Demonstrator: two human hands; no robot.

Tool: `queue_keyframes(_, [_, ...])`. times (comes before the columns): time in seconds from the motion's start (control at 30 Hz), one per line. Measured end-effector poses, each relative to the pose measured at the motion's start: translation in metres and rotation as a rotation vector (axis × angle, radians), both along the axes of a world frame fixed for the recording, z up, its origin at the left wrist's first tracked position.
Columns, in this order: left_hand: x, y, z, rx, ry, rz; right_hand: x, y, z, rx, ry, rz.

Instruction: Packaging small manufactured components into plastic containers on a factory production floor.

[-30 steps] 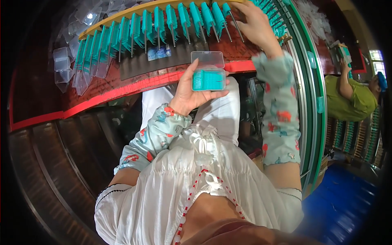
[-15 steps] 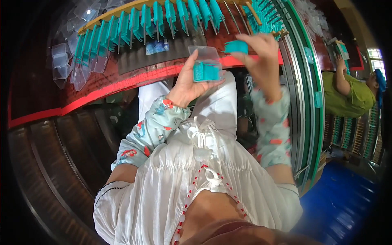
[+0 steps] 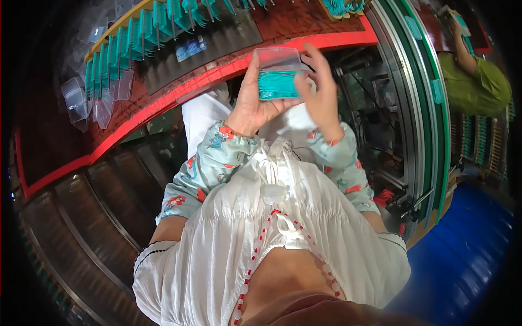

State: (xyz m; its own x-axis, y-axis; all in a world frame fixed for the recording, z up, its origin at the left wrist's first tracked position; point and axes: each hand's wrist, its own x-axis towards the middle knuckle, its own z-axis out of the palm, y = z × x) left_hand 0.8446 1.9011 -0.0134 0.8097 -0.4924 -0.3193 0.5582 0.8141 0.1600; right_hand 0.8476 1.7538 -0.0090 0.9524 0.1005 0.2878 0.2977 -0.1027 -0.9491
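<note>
Spillage looks like the main risk in the head view, imo: the turquoise plastic picks (image 3: pixel 276 87) sit in an opened clear plastic box (image 3: pixel 278 57) above the lap (image 3: pixel 200 111), just off the red-edged desk (image 3: pixel 307 24), so a tilt or a knock from the right hand (image 3: pixel 321 95) could tip some out. Left hand (image 3: pixel 247 108) has the box gripped, curled around its left side and underneath. Right hand's about half open, fingers apart and kinda blurry by the box's right side; can't tell if it's actually touching the picks.
</note>
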Motion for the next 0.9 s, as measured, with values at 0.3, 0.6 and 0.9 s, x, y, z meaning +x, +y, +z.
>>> queue_keyframes(0.3, [-0.009, -0.007, 0.010, 0.066, 0.181, -0.047, -0.008, -0.023, 0.008, 0.202, -0.004, 0.284])
queue_keyframes(0.6, [-0.014, -0.002, -0.011, 0.598, -0.375, 0.094, -0.008, -0.023, -0.012, 0.119, 0.006, 0.238])
queue_keyframes(0.9, [-0.018, 0.020, 0.010, 1.514, -0.952, 0.041, -0.015, -0.011, 0.005, 0.064, 0.264, 0.216])
